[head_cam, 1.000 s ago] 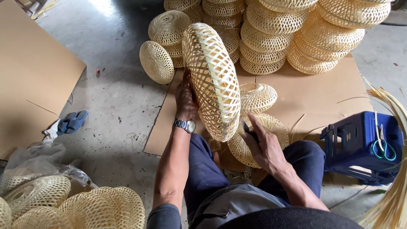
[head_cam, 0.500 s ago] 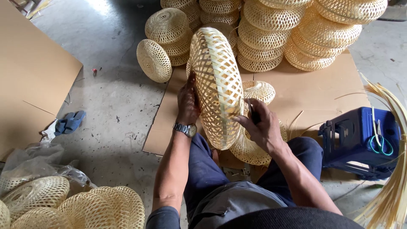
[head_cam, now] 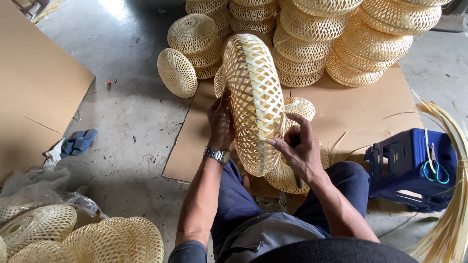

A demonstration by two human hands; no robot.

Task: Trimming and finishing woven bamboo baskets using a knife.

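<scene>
I hold a round woven bamboo basket (head_cam: 254, 100) on edge above my knees, its open lattice facing sideways. My left hand (head_cam: 220, 122), with a metal watch on the wrist, grips the basket's left rim. My right hand (head_cam: 298, 146) presses its fingers against the right rim low down, and a dark tool handle shows in the palm. Another woven basket (head_cam: 292, 170) lies flat under the right hand on my lap.
Stacks of finished baskets (head_cam: 312, 39) stand at the back on a cardboard sheet (head_cam: 360, 112). A blue plastic stool (head_cam: 412, 165) with green-handled scissors (head_cam: 434, 168) sits at right, beside bamboo strips (head_cam: 451, 195). More baskets (head_cam: 83, 238) lie at bottom left. Blue sandals (head_cam: 78, 141) rest on the concrete.
My right hand has risen from my lap to the basket's right rim. The basket has been turned a little and brought more upright between both hands.
</scene>
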